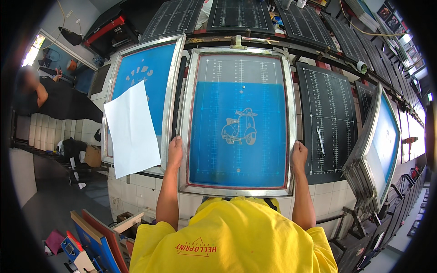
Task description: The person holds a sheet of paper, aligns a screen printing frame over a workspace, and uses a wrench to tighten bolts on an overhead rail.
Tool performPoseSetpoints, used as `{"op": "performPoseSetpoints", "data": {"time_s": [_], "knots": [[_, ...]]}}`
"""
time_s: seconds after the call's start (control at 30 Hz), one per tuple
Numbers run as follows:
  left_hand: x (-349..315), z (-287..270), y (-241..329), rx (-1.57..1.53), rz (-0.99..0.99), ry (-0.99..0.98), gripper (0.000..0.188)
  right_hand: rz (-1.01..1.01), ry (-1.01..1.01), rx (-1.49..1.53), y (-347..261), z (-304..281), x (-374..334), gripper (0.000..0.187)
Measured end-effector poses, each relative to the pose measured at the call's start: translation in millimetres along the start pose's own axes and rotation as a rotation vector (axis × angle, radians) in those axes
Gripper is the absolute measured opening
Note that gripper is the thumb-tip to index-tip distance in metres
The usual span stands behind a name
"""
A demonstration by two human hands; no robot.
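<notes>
One person (59, 98) in black, far left. White sheet (134, 129) across blue screen (159, 84). Left hand (175, 152) curled on left edge of scooter screen (239, 125), centre; row of gridded boards (240, 17) beyond. Right hand (299, 157) closed on scooter screen's right edge. Wrench (320, 142) on black board (328, 107), pale tiles (328, 189) nearer. Stacked frames (369, 170), far right.

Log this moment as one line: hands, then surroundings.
Left hand: grips scooter screen at left edge; right hand: grips its right edge; white sheet: over second screen; wrench: on black board
</notes>
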State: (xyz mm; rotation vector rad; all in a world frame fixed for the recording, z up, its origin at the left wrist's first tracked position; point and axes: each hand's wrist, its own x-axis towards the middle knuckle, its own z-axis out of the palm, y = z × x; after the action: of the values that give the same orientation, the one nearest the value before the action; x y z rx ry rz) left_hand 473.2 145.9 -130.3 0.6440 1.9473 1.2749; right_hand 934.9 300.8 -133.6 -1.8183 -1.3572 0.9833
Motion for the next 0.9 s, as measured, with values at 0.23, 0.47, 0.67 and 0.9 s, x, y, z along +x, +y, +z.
{"op": "performPoseSetpoints", "data": {"time_s": [0.23, 0.47, 0.67, 0.9], "knots": [[-2.7, 2.0, 4.2, 0.042, -0.011, 0.041, 0.044, -0.047, 0.029, -0.017, -9.2, 1.2, -5.1, 0.037], [-2.3, 2.1, 5.9, 0.02, -0.026, 0.018, 0.045, -0.078, 0.033, -0.05, -8.0, -0.5, -3.6, 0.038], [0.2, -0.2, 1.5, 0.022, -0.03, 0.017, 0.05, -0.038, 0.02, -0.03, -5.9, 0.9, -1.4, 0.038], [0.6, 0.2, 0.1, 0.02, -0.054, 0.027, 0.051, -0.046, 0.018, -0.028, -9.7, -0.3, -4.1, 0.038]]}}
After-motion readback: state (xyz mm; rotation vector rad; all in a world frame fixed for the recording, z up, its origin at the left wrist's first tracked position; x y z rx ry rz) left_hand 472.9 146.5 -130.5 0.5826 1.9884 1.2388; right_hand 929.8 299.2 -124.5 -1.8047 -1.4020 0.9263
